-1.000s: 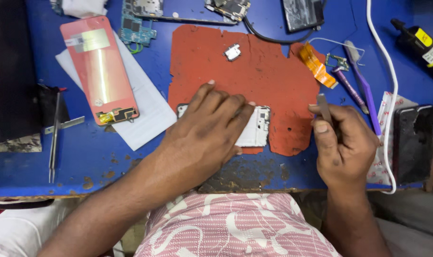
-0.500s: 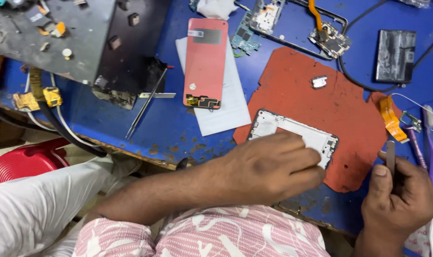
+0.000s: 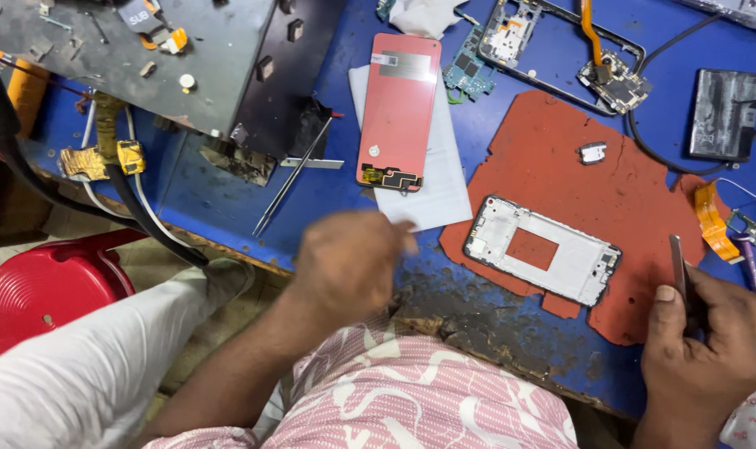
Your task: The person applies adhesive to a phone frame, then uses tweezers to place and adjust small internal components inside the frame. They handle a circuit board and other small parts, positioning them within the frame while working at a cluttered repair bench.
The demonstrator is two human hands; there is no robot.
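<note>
From the head view, your left hand (image 3: 349, 262) is a blur over the near edge of the counter (image 3: 328, 199), fingers curled loosely; you hold nothing that shows, though the blur hides the fingertips. Just beyond its knuckles lies the white paper sheet (image 3: 424, 187) with the pink phone screen panel (image 3: 397, 108) on it, and a sweep forward could catch the sheet's corner and drag the panel toward the edge. Further left of that hand, the long tweezers (image 3: 291, 179) point toward the counter's lip, so a brush could send them to the floor beside the red stool (image 3: 49, 287).

Your right hand (image 3: 711, 341) is closed around a thin metal pry tool (image 3: 676, 262), blade up. The white phone frame (image 3: 543, 249) lies untouched between your hands, on the red mat (image 3: 611, 199), nearer the right one. The tool's tip stands close to the orange flex cable (image 3: 711, 220); a slip outward could nick it.

Open room is the bare worn strip of counter between your hands; beyond the mat, the black frame with boards (image 3: 561, 50) and the battery (image 3: 725, 112) crowd the far side.
</note>
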